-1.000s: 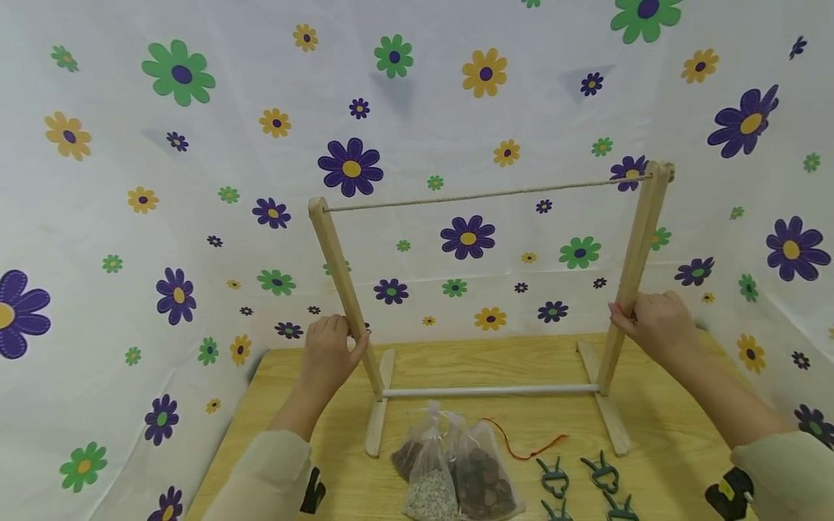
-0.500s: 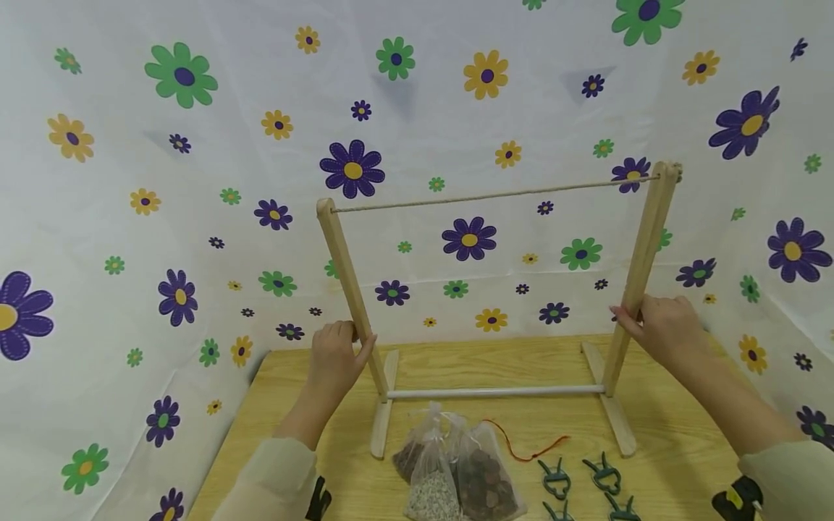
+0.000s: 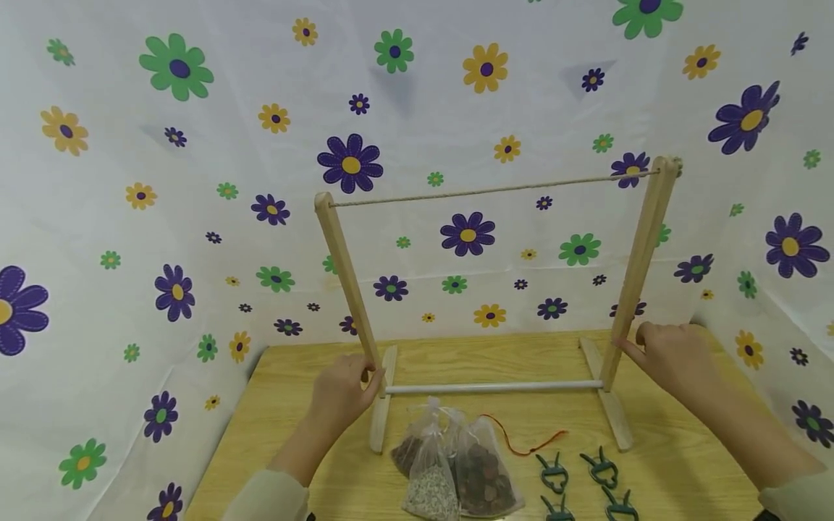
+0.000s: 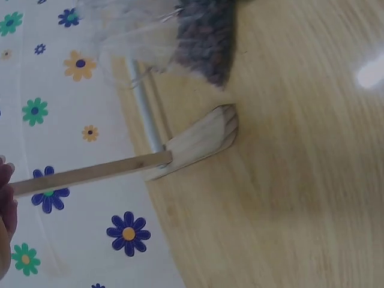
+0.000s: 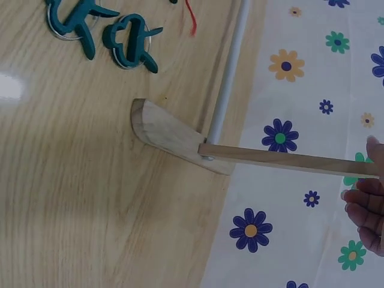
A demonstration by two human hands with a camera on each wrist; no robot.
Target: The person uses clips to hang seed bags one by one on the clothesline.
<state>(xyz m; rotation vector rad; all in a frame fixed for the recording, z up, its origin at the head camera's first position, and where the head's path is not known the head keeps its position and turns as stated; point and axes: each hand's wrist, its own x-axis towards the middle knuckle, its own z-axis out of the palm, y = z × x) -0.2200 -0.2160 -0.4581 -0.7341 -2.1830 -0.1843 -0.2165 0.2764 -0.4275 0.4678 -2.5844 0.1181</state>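
A wooden frame (image 3: 349, 286) stands on the table, with two posts, flat feet, a white crossbar low down and a twine line (image 3: 495, 191) strung between the post tops. Low on the left post, near the crossbar, my left hand (image 3: 345, 394) pinches the wood. My right hand (image 3: 677, 358) holds the right post a little higher, its thumb against the front. Part of that post (image 5: 288, 161) runs to the curled fingers in the right wrist view. Only fingertips of the left hand (image 4: 7, 204) show at the edge of the left wrist view.
In front of the frame sit sheer drawstring bags, one of pale grit (image 3: 431, 496) and one of brown pieces (image 3: 485, 481), with a dark-filled bag behind. A red cord (image 3: 531, 450) curls beside them. Several green clips (image 3: 602, 470) lie at right. Flowered cloth (image 3: 404, 130) hangs behind.
Both hands have slid down the posts, the left one furthest, to near the crossbar. The frame shifted slightly right early on and now stands still. Bags, cord and clips lie as before.
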